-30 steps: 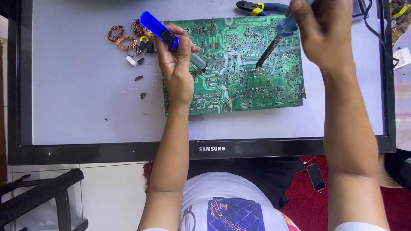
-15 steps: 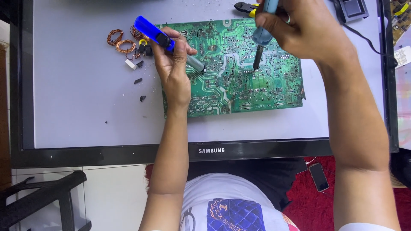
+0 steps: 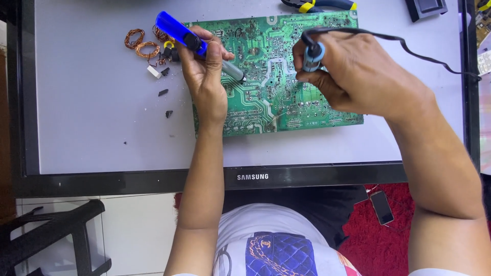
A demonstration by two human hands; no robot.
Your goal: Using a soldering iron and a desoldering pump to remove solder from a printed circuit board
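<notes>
Circuit board: green, lying flat, upper centre of frame, on the white worktop.
Left hand: clasped around a blue desoldering pump, tip touching the board.
Right hand: clenched on a corded soldering iron, over the board's right half.
Copper coils: upper left, beside the pump.
Pliers: top edge.

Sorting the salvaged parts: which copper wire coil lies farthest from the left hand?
The leftmost copper wire coil, at the upper left, lies farthest from the left hand.
</notes>
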